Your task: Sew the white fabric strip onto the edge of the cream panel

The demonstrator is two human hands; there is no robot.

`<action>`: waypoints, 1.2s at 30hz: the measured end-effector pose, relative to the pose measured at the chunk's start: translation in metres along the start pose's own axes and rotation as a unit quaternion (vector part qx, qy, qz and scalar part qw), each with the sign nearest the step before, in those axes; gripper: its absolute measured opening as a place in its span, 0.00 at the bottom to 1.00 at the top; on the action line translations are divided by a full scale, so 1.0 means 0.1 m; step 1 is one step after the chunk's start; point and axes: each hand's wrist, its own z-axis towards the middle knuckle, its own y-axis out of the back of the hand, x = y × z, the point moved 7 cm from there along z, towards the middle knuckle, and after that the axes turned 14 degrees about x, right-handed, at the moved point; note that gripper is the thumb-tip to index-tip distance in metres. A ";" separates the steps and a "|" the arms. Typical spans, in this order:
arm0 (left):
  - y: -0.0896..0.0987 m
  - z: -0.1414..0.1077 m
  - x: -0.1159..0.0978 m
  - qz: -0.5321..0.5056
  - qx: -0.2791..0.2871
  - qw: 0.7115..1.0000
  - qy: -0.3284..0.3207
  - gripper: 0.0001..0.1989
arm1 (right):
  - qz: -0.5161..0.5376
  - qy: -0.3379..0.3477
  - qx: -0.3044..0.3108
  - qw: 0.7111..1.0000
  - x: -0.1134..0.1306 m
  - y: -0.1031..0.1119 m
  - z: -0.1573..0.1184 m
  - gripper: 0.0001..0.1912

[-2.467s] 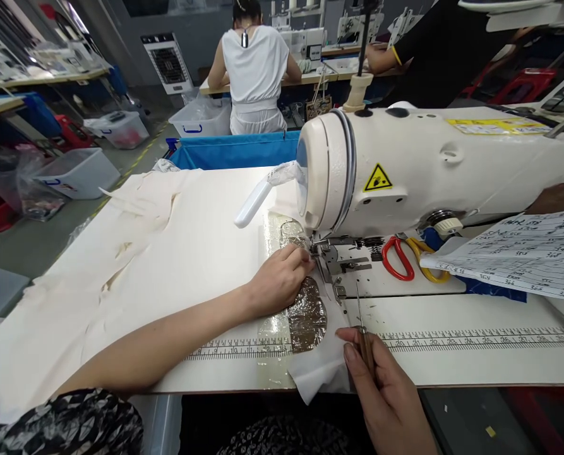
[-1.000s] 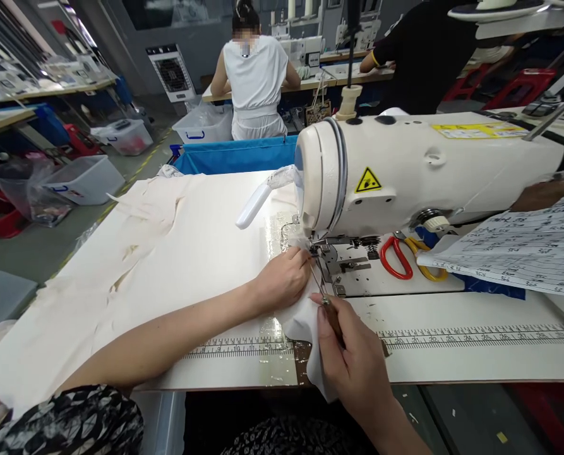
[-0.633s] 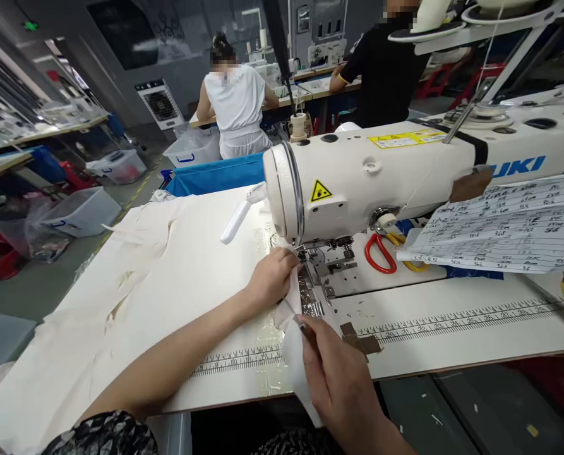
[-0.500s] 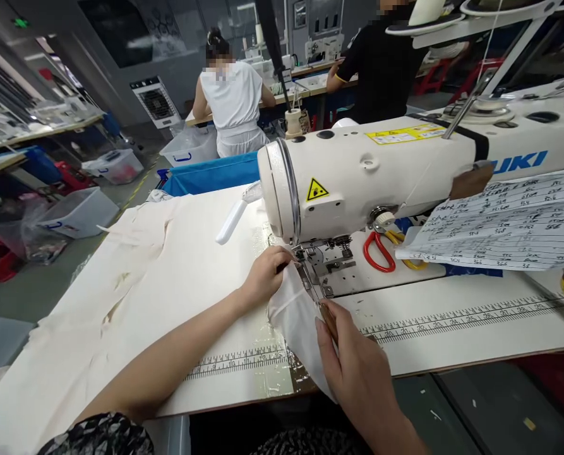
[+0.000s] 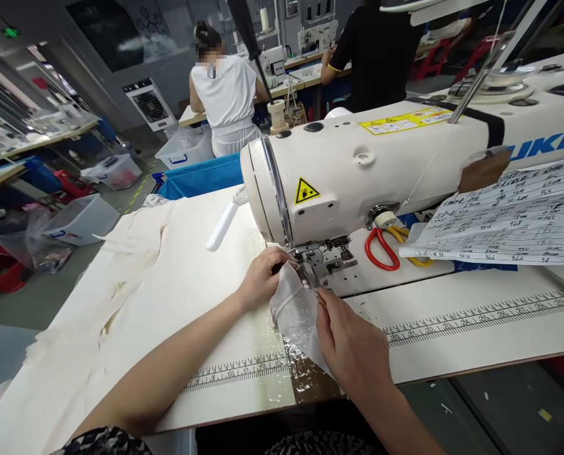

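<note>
Your cloth [image 5: 295, 311], plain white; your sleeve [image 5: 106, 443], black patterned in white; machine [image 5: 345, 167], cream with blue lettering [image 5: 542, 145]; scissor handles [image 5: 379, 233], red and yellow; your surface [image 5: 201, 265], white with black ruler marks [image 5: 456, 321].

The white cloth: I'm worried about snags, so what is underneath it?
A shiny brown patch on the table shows past the lower edge of the white cloth. The cloth covers the rest, so how far the patch runs cannot be seen.

White cloth [image 5: 295, 311] between the hands [image 5: 355, 338]
</note>
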 end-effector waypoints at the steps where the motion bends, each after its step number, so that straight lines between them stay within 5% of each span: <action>1: 0.00 0.00 0.00 -0.001 0.001 1.000 0.002 0.07 | 0.000 0.001 0.000 1.000 0.00 -0.01 0.00 0.21; 36: -0.01 0.00 -0.10 0.070 0.015 0.997 -0.020 0.09 | 0.000 0.004 0.011 1.000 0.02 -0.05 0.00 0.19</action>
